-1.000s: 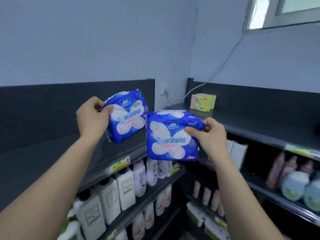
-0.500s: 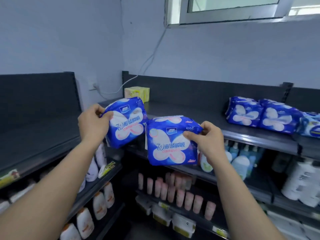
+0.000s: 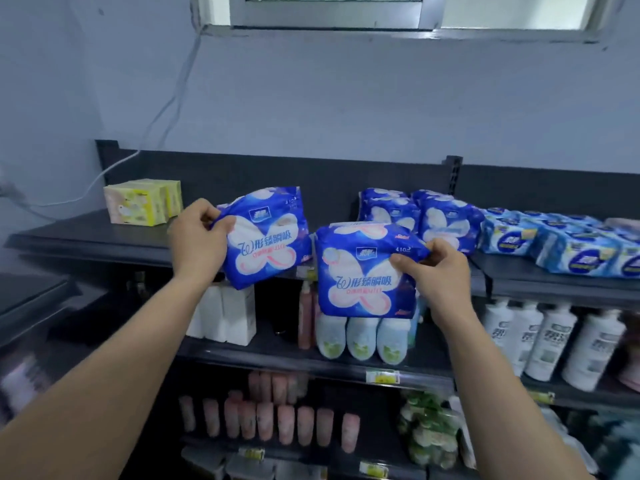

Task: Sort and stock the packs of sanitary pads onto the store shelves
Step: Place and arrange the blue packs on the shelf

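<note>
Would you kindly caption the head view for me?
Left hand grips the left pad pack, right hand the right pad pack, facing the top shelf.

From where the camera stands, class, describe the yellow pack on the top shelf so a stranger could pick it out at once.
Find the dark top shelf under the window and follow it to its left end. The yellow pack stands there alone, by the white cable. The packs to its right are blue and white.

Top centre: window (image 3: 332,12). Upper left, slanting down the wall: white cable (image 3: 172,105). Left of centre: yellow box (image 3: 143,202). Centre: white cartons (image 3: 225,317), pale green bottles (image 3: 363,341) side by side. Right: white bottles (image 3: 550,341) in a row. Lower centre: pink tubes (image 3: 266,420), upright.
</note>
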Demonstrator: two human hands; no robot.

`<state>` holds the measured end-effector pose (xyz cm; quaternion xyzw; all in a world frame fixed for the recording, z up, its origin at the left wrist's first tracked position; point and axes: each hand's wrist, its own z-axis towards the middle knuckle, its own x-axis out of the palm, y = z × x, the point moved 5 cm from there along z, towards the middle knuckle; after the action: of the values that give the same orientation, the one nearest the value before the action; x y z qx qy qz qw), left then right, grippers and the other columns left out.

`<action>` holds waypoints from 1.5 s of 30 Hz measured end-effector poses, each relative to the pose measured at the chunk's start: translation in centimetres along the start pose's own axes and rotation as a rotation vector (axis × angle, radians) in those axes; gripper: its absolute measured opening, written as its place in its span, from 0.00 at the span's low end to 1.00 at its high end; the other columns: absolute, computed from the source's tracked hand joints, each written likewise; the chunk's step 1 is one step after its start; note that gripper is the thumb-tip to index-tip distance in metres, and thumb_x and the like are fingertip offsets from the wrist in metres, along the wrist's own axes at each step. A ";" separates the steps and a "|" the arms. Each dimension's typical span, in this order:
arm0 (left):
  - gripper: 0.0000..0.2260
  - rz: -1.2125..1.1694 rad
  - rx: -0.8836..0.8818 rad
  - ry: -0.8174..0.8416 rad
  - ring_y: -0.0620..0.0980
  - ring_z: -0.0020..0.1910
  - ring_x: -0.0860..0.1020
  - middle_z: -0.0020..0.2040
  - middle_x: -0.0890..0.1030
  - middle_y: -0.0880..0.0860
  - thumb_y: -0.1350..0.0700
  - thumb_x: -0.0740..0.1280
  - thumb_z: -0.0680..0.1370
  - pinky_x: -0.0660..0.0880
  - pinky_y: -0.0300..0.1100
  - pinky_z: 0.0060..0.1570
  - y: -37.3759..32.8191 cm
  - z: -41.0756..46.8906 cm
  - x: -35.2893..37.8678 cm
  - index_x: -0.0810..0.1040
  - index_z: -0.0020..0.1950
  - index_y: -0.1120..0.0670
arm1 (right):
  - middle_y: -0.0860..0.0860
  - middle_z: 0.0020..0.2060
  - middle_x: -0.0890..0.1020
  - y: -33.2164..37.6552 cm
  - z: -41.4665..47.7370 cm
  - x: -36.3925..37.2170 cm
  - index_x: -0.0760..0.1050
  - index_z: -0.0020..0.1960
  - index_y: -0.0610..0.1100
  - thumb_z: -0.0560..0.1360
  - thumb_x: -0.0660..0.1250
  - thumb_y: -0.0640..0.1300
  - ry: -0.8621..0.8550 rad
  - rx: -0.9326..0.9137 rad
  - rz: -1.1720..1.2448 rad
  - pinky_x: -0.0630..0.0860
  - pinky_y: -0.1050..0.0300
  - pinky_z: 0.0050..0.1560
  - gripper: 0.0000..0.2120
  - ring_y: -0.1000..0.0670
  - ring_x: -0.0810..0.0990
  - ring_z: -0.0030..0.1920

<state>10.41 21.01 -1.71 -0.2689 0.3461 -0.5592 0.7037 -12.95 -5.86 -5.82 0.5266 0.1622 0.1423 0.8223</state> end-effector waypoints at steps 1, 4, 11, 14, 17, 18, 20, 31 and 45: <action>0.09 -0.011 0.017 0.019 0.52 0.38 0.74 0.36 0.76 0.51 0.59 0.71 0.73 0.71 0.47 0.42 -0.2 0.6 1.7 0.72 0.38 0.57 | 0.43 0.38 0.83 -0.3 1.1 -0.6 0.71 0.35 0.48 0.63 0.80 0.47 -0.039 -0.007 -0.008 0.79 0.37 0.46 0.16 0.38 0.83 0.42; 0.10 -0.038 0.041 0.085 0.52 0.38 0.74 0.35 0.76 0.49 0.58 0.71 0.73 0.70 0.45 0.40 -0.8 1.9 6.6 0.71 0.37 0.55 | 0.38 0.39 0.82 -0.8 4.2 -2.4 0.70 0.34 0.47 0.61 0.80 0.49 -0.143 -0.040 -0.035 0.78 0.40 0.45 0.18 0.42 0.79 0.36; 0.08 -0.139 0.102 0.248 0.50 0.37 0.75 0.36 0.77 0.50 0.59 0.72 0.73 0.72 0.45 0.39 -3.0 3.2 16.9 0.73 0.37 0.56 | 0.43 0.35 0.80 -2.5 10.3 -6.3 0.69 0.34 0.48 0.66 0.78 0.42 -0.333 -0.069 -0.047 0.76 0.46 0.42 0.17 0.47 0.76 0.36; 0.09 -0.156 0.130 0.273 0.49 0.36 0.73 0.36 0.77 0.50 0.59 0.72 0.73 0.70 0.43 0.38 -4.0 2.8 20.3 0.73 0.37 0.56 | 0.45 0.35 0.80 -3.8 12.7 -7.9 0.69 0.34 0.49 0.66 0.78 0.43 -0.357 -0.072 -0.079 0.76 0.46 0.44 0.17 0.47 0.77 0.36; 0.09 -0.156 0.143 0.281 0.47 0.35 0.72 0.36 0.76 0.49 0.60 0.71 0.73 0.68 0.42 0.37 -4.8 2.1 23.7 0.73 0.36 0.55 | 0.45 0.36 0.80 -5.3 15.3 -9.1 0.69 0.34 0.49 0.68 0.77 0.41 -0.336 -0.058 -0.076 0.75 0.48 0.43 0.16 0.47 0.77 0.37; 0.10 -0.150 0.142 0.282 0.47 0.35 0.72 0.37 0.76 0.50 0.60 0.71 0.74 0.67 0.42 0.36 -4.9 1.8 24.4 0.72 0.36 0.55 | 0.44 0.36 0.80 -5.8 15.9 -9.4 0.69 0.34 0.48 0.68 0.77 0.41 -0.327 -0.050 -0.079 0.75 0.48 0.43 0.16 0.47 0.77 0.37; 0.10 -0.132 0.138 0.276 0.48 0.36 0.72 0.38 0.76 0.51 0.60 0.71 0.74 0.67 0.41 0.36 -5.1 1.4 26.1 0.72 0.36 0.55 | 0.45 0.35 0.79 -6.6 17.3 -10.0 0.68 0.34 0.48 0.68 0.77 0.41 -0.302 -0.046 -0.084 0.74 0.51 0.41 0.17 0.48 0.76 0.36; 0.09 -0.022 0.099 0.268 0.42 0.36 0.71 0.41 0.74 0.50 0.58 0.71 0.75 0.65 0.34 0.34 -3.7 -1.6 32.2 0.72 0.40 0.56 | 0.43 0.42 0.83 -13.8 23.4 -11.9 0.69 0.37 0.48 0.70 0.77 0.41 -0.104 0.111 -0.059 0.80 0.45 0.44 0.15 0.42 0.83 0.44; 0.31 0.140 0.050 0.360 0.54 0.55 0.73 0.58 0.67 0.53 0.54 0.81 0.63 0.72 0.46 0.53 -4.4 -3.7 34.3 0.68 0.59 0.56 | 0.51 0.61 0.79 -15.7 23.9 -10.9 0.65 0.65 0.48 0.57 0.82 0.50 0.149 -0.007 -0.267 0.76 0.47 0.61 0.42 0.49 0.79 0.59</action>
<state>9.47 -13.33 -6.99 -0.1220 0.4703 -0.5563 0.6742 -11.83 -36.23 -9.50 0.4854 0.2908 0.0712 0.8214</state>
